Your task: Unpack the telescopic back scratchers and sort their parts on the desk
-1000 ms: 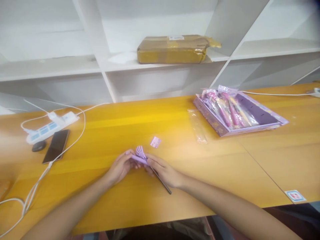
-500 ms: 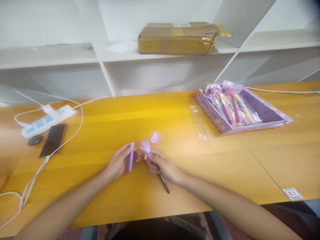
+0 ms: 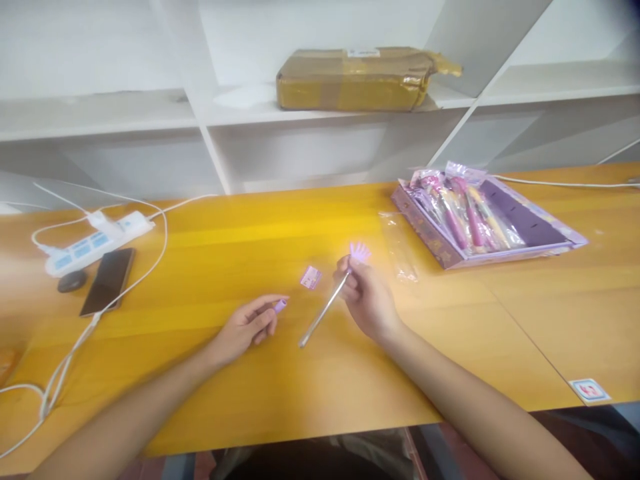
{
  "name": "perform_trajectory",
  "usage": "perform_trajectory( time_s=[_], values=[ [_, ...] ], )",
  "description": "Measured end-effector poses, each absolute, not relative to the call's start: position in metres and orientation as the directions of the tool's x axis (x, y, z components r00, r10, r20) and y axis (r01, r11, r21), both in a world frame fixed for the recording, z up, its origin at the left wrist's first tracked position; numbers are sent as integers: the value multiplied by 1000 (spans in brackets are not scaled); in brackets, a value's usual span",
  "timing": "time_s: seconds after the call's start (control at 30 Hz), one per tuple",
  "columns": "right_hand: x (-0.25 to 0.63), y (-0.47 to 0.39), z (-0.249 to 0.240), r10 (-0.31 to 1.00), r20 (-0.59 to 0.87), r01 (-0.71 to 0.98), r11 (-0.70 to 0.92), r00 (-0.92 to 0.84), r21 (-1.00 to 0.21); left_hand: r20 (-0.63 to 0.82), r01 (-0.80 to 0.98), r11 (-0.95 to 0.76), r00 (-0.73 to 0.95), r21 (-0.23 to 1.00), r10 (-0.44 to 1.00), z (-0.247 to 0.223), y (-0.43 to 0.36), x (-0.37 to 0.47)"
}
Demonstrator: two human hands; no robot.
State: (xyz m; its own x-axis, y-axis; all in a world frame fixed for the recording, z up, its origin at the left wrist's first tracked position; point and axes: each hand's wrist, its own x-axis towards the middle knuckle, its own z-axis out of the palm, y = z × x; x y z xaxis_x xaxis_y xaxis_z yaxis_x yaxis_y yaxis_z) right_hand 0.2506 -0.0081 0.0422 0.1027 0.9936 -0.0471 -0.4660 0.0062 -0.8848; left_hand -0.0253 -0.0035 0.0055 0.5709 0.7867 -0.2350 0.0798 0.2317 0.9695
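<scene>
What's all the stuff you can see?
table: 1, yellowish, foreground
tray: 1, purple, right
wrapped items: several, pink and yellow, in tray
wrapper: 1, clear, beside tray
card: 1, pinkish, centre
shelving: 1, white, behind table
carton: 1, brown, on shelving
power strip: 1, white, left
phone: 1, dark, left
rounded thing: 1, black, beside phone
cables: several, white, both sides
sticker: 1, multicoloured, front right
blurry thing: 1, orange, left edge
stick: 1, purple and silver, held
tube: 1, purple, held
left hand: 1, bare, holding tube
right hand: 1, bare, holding stick

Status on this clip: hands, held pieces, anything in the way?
Left hand gripping hollow purple tube. Right hand holding silver metal rod with purple hand-shaped head. Pieces apart; flat pink-white card nearby, apparently not blocking.
</scene>
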Motion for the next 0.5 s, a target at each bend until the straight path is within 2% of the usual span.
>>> perform_trajectory(
  time_s=[0.23,0.5],
  values=[
    [256,2,36,980,-80,-530,28,180,-848,-222,1,286,633,958,742,6,-1,-28],
    [252,2,29,977,-81,-495,28,198,-869,-229,-11,304,631,952,741,10,-1,-27]
  ],
)
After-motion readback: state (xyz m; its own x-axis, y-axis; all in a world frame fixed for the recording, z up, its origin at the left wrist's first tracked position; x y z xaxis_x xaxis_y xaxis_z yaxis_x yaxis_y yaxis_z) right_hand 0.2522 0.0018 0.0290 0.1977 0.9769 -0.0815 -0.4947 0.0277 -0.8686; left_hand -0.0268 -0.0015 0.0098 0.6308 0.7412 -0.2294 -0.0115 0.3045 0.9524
